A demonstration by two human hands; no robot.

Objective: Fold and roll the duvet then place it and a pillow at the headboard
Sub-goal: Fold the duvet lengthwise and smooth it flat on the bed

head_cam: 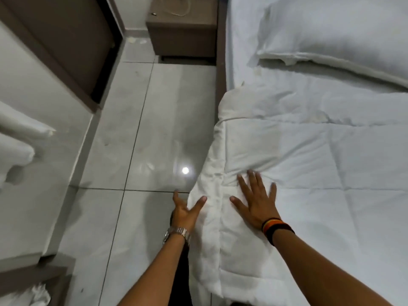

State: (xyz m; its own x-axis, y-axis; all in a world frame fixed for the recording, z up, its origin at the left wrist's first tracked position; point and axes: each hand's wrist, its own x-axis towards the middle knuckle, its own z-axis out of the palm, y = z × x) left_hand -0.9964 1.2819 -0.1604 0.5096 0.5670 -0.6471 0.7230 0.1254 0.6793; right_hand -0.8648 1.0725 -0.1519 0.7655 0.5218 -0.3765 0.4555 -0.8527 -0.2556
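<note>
Your right hand [257, 204] flat, open on duvet [309, 168]; left hand [186, 209] open at duvet's hanging edge (holding nothing). Rolling not started; pillow [326, 34] beyond duvet.

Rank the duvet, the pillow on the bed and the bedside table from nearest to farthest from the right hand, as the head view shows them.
From the right hand:
1. duvet: directly under the palm, which lies flat on it near the bed's left edge.
2. pillow: farther up the bed, toward the head end, to the right.
3. bedside table: off the bed, on the floor side at upper left.
</note>
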